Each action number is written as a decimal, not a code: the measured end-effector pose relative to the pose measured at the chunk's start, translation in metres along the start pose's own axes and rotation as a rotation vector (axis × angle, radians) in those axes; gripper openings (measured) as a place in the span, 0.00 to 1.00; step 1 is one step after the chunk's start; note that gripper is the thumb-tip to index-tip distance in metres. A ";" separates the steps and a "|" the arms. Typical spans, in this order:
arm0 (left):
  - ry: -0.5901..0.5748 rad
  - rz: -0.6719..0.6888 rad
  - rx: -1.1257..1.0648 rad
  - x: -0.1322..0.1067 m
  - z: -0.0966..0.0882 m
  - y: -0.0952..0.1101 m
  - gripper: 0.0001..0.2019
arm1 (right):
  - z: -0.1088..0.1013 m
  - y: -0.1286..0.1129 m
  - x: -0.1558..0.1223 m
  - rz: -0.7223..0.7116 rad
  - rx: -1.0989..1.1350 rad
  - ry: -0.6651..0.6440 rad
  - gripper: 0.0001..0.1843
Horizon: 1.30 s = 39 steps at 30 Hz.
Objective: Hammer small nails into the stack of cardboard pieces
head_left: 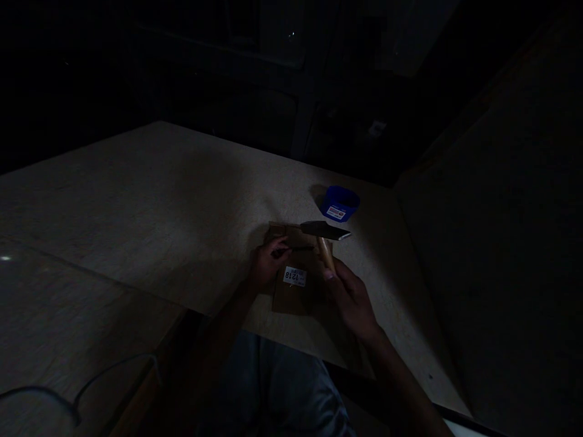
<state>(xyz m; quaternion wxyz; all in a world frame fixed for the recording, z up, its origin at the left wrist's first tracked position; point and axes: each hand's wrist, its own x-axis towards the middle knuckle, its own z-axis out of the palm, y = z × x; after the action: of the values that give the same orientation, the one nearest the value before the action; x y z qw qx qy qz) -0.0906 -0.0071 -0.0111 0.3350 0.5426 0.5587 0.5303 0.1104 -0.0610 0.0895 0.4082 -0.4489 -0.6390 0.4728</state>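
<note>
My right hand (350, 294) is wrapped round the wooden handle of a hammer (325, 229), whose dark metal head is raised above a flat brown cardboard piece (291, 302). At the cardboard's left side, my left hand (268, 261) pinches a thin dark rod (301, 248) that points right, toward the hammer. The dim light hides what kind of rod it is. A white label (294, 276) printed with 1218 lies on the cardboard and appears upside down from here.
A blue plastic tub (340, 204) with a white label stands beyond the hammer on the pale tabletop (218, 194). Dark cables (113, 364) curve at the lower left. A dark wall or panel (492, 243) rises along the right. The background is nearly black.
</note>
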 end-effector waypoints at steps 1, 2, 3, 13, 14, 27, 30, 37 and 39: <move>0.000 -0.009 -0.001 0.000 0.000 -0.001 0.19 | 0.002 0.003 0.003 -0.002 -0.047 -0.039 0.17; -0.004 -0.015 0.007 0.001 0.000 -0.002 0.18 | 0.004 0.007 0.006 0.013 -0.087 -0.080 0.17; -0.009 -0.019 0.025 0.001 0.000 -0.003 0.17 | 0.007 0.011 0.009 0.034 -0.122 -0.118 0.17; -0.042 -0.005 0.013 0.001 0.000 0.001 0.20 | 0.006 0.002 0.010 0.019 -0.155 -0.090 0.19; -0.039 -0.001 0.009 0.001 0.000 0.001 0.20 | 0.005 0.003 0.011 0.019 -0.160 -0.085 0.19; -0.014 -0.001 0.035 0.002 0.000 -0.001 0.14 | 0.006 0.014 0.016 0.041 -0.137 -0.101 0.20; -0.007 0.000 0.067 0.003 0.000 -0.002 0.13 | 0.006 0.021 0.020 0.101 -0.193 -0.145 0.22; -0.019 0.021 0.064 0.001 -0.001 -0.002 0.14 | 0.001 0.017 0.013 0.105 -0.114 -0.077 0.25; -0.022 0.027 0.056 0.001 -0.001 -0.003 0.14 | -0.001 0.016 0.008 0.114 -0.051 -0.019 0.24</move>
<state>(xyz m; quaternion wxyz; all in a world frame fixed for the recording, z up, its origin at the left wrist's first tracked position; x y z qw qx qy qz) -0.0925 -0.0056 -0.0140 0.3187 0.5649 0.5624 0.5129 0.1118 -0.0507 0.0751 0.3629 -0.4902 -0.6283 0.4830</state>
